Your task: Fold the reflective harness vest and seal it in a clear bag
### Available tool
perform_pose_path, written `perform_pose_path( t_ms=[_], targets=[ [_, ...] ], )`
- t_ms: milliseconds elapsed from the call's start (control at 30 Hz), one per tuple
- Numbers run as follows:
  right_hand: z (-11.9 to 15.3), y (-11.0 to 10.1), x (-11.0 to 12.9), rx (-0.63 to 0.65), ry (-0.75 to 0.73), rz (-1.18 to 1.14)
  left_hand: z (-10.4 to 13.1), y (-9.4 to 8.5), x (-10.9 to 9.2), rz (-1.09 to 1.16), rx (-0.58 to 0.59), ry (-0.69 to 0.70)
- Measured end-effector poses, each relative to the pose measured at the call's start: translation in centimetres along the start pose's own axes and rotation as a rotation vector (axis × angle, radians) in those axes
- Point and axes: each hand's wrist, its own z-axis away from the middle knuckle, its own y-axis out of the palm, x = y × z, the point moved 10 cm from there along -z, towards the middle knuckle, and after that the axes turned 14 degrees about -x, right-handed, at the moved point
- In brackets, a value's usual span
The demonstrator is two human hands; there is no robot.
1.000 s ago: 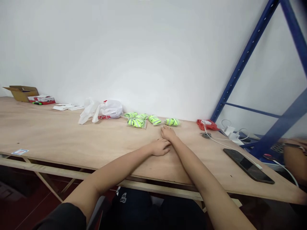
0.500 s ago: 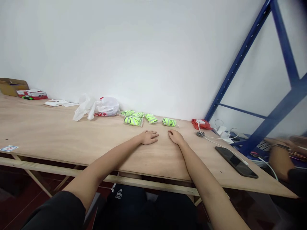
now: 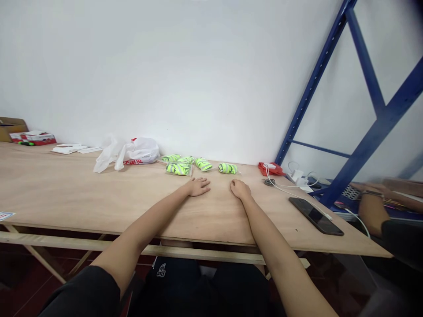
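Flat on the wooden table (image 3: 211, 215) lies my left hand (image 3: 198, 186), its fingers spread and holding nothing. My right hand (image 3: 240, 189) rests on the wood a little to the right, fingers curled in and no object showing in it. Just beyond my hands, yellow-green and grey striped bundles in clear plastic bags lie near the wall. One bagged bundle (image 3: 228, 168) is behind my right hand, and another (image 3: 203, 164) is behind my left. To the left a front bundle (image 3: 178, 169) lies close to others. Neither hand touches a bag.
A white plastic bag (image 3: 143, 150), white papers (image 3: 71, 149) and a cardboard box (image 3: 11, 127) stand leftward. At right are a phone (image 3: 315, 215), white cables, a red bag (image 3: 276, 169) and a blue metal rack (image 3: 357, 149). A co-worker's arm (image 3: 373, 213) shows beyond the rack.
The view has turned slightly right, so the things on the table appear shifted left. Both hands stay resting on the table in much the same pose.
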Motion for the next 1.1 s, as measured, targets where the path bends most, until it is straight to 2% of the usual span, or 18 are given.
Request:
perform_pose_path(
  t_ms=[233, 533, 667, 1100],
  targets=[
    [0.7, -0.5, -0.1, -0.019, 0.051, 0.025, 0.4, -2.5, -1.6, 0.040, -0.176, 0.073],
    [1.0, -2.1, 0.8, -0.103, 0.014, 0.045, 1.4, -5.7, -2.3, -0.009, -0.435, 0.052],
    [1.1, -2.5, 1.3, -0.132, -0.009, 0.039, 1.6, -6.1, -2.6, -0.021, -0.454, 0.054],
    [1.0, -2.2, 1.3, -0.139, -0.024, 0.032, 1.3, -5.5, -3.0, -0.048, -0.377, 0.092]
  ],
)
